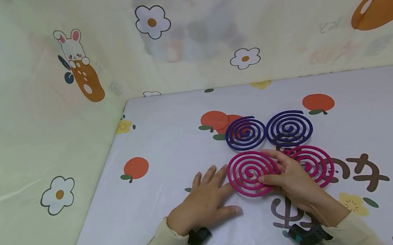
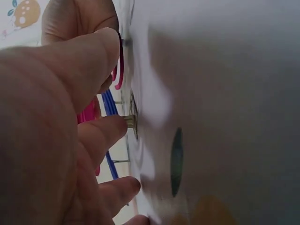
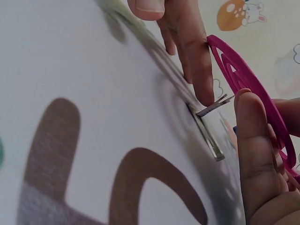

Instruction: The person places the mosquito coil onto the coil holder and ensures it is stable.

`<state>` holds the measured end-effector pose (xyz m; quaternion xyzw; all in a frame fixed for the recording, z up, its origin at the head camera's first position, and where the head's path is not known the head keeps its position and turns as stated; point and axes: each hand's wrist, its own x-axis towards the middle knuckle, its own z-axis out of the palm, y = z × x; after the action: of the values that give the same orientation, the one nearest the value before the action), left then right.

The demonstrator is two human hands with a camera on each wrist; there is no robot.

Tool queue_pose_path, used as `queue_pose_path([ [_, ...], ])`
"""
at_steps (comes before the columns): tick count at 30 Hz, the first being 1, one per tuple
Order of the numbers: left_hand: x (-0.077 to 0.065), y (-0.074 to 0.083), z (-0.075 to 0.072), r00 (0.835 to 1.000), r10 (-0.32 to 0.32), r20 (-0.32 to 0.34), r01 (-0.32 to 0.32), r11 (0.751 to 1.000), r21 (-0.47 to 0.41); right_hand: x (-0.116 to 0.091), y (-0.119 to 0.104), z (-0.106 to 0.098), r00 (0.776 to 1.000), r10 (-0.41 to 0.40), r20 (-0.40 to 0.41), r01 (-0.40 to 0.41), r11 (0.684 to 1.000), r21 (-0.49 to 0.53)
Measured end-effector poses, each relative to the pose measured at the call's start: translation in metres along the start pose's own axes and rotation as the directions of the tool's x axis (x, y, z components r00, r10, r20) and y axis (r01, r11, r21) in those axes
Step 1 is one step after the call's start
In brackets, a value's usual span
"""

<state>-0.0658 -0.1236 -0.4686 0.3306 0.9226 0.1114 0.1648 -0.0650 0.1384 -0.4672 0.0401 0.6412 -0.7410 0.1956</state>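
Observation:
My right hand point(image 1: 295, 180) pinches a pink mosquito coil point(image 1: 250, 173) between thumb and fingers, tilted above the table in the right wrist view. My left hand point(image 1: 207, 200) lies palm down to the left of it with fingers spread. In the right wrist view, a left fingertip meets the raised prong of a small flat metal stand point(image 3: 206, 133) on the tabletop. A second pink coil point(image 1: 307, 166) sits partly behind my right hand. Just beyond are two dark blue coils point(image 1: 246, 133) point(image 1: 289, 128), side by side.
The tabletop cloth point(image 1: 168, 135) is white with printed fruit, flowers and brown lettering. Patterned curtain sheets point(image 1: 193, 72) rise behind the table and along its left side. Thin supports show under the blue coils in the left wrist view.

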Motion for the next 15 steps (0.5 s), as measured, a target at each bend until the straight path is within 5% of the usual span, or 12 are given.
queue_pose_path([
  [15,-0.0018,0.0077,0.0030,0.999,-0.032,0.036,0.027,0.991,0.130,0.0044,0.0038,0.0061,1.000,-0.015,0.013,0.015,1.000,0.001],
])
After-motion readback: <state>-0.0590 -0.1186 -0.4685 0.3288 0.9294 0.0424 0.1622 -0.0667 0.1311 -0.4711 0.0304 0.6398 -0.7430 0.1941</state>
